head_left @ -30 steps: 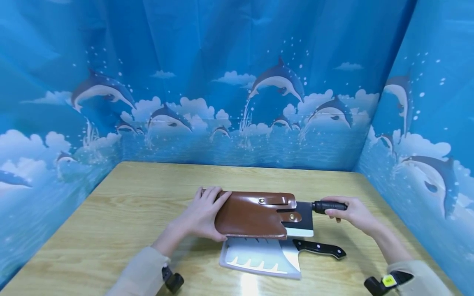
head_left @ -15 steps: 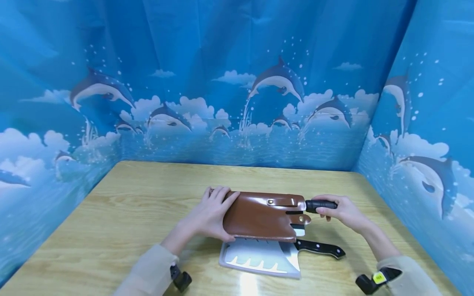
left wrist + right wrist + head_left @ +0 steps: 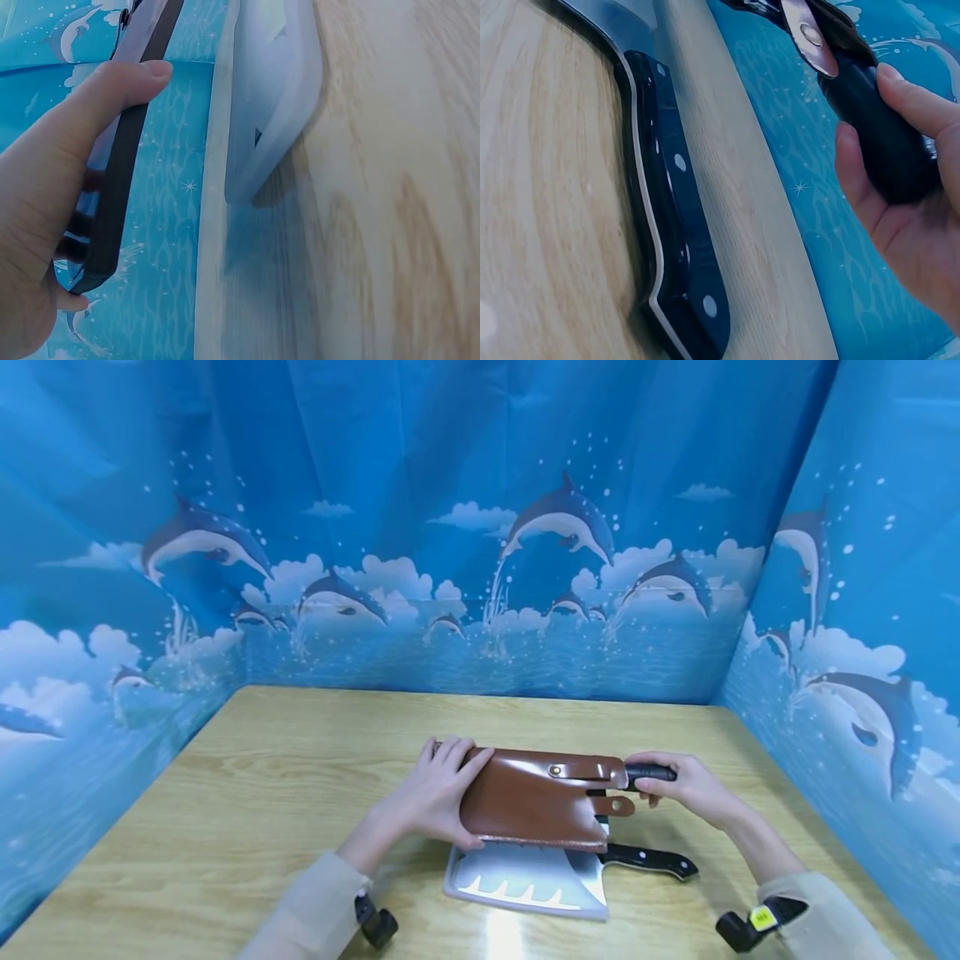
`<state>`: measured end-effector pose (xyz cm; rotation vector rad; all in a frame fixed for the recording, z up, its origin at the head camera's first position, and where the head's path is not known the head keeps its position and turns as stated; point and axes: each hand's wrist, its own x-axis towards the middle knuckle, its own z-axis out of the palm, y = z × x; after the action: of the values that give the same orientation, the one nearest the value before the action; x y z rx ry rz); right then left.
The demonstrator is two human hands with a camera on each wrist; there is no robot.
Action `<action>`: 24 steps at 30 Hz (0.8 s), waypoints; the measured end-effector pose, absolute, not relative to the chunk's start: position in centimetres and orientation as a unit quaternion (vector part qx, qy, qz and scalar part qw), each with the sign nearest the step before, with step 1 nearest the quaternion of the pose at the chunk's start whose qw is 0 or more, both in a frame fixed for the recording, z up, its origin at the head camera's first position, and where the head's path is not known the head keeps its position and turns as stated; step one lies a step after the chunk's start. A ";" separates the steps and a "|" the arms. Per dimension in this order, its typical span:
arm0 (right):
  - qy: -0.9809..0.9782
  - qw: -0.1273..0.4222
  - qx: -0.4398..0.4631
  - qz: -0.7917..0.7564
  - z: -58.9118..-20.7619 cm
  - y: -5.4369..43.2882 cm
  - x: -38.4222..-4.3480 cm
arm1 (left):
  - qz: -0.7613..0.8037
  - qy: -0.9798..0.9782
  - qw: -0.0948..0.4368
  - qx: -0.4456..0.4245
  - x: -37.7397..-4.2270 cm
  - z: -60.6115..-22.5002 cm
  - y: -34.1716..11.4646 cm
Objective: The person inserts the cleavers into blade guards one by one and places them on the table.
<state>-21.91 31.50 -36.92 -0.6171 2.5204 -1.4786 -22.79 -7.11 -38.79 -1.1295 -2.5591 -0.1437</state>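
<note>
My left hand (image 3: 438,793) grips the left end of a brown leather sheath (image 3: 536,797), thumb on its near edge. The sheath is held up off the table; the left wrist view shows its dark edge (image 3: 124,180). Inside it sits a cleaver, its blade almost wholly hidden, with a sliver showing at the right-hand opening. Its black handle (image 3: 885,135) is held by the fingers of my right hand (image 3: 686,789). The sheath's lower snap strap (image 3: 613,806) hangs loose. Below lies a second cleaver (image 3: 525,877) with a black riveted handle (image 3: 682,202), its blade edged by a pale translucent guard (image 3: 281,112).
The wooden table (image 3: 300,777) reaches to a blue curtain (image 3: 375,652) printed with dolphins, at the back and both sides. The second cleaver lies flat close beneath the sheath, its handle pointing right.
The cleaver's blade has slid left into the sheath until little of it shows. The sheath and my left hand have shifted slightly right, while my right hand has moved left.
</note>
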 end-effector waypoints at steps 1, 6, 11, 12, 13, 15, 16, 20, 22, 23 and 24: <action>0.839 0.080 -0.207 -0.497 -36.9 31.6 -21.9 | -0.051 -0.900 0.169 -0.398 -22.8 -38.8 -7.2; 0.826 0.088 -0.179 -0.527 -36.9 31.7 -21.8 | -0.059 -0.901 0.170 -0.395 -22.8 -38.7 -7.7; 0.831 0.068 -0.134 -0.536 -36.6 31.3 -21.8 | -0.067 -0.902 0.176 -0.389 -22.7 -38.3 -8.2; 0.833 0.062 -0.128 -0.534 -36.5 31.3 -21.8 | -0.064 -0.903 0.176 -0.388 -22.7 -38.3 -8.3; 0.838 0.057 -0.122 -0.530 -36.5 31.2 -21.8 | -0.061 -0.903 0.176 -0.387 -22.7 -38.2 -8.3; 0.841 0.052 -0.120 -0.525 -36.5 31.2 -21.8 | -0.060 -0.903 0.175 -0.387 -22.7 -38.3 -8.4; 0.839 0.053 -0.123 -0.527 -36.5 31.2 -21.8 | -0.061 -0.903 0.173 -0.388 -22.7 -38.3 -8.4; 0.828 0.061 -0.152 -0.536 -36.7 31.5 -21.6 | -0.067 -0.906 0.161 -0.386 -22.5 -38.5 -8.6; 0.824 0.064 -0.164 -0.539 -36.7 31.6 -21.7 | -0.066 -0.908 0.153 -0.384 -22.4 -38.6 -8.7; 0.823 0.065 -0.168 -0.538 -36.8 31.6 -21.7 | -0.064 -0.909 0.150 -0.384 -22.4 -38.6 -8.6; 0.823 0.065 -0.171 -0.538 -36.8 31.6 -21.8 | -0.062 -0.909 0.149 -0.384 -22.4 -38.5 -8.6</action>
<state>-21.75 31.63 -36.77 -0.5146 2.4833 -1.6235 -22.39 -8.60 -38.52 -1.1040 -2.6141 -0.1782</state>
